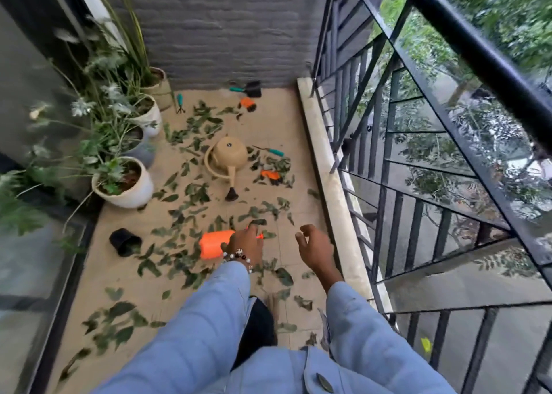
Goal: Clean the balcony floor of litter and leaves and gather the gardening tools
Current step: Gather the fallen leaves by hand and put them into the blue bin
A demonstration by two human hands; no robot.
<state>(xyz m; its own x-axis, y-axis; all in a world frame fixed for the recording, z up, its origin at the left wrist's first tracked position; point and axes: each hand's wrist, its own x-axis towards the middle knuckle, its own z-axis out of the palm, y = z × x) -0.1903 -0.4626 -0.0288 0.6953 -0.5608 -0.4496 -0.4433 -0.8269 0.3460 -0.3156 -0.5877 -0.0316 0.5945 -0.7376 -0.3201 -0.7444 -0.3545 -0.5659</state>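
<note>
My arms wear light blue long sleeves, a buttoned cuff on one, and a beaded bracelet circles my left wrist.

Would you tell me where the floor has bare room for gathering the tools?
Bare tile runs along the stone curb right of the watering can, and by the back wall left of the trowel. The middle is crowded with leaves.

Location: a residential balcony. It is identified by a tiled floor bounded by a black metal railing with trees seen beyond, a grey brick wall, potted plants lined along a glass door, and scattered leaves and a watering can
</note>
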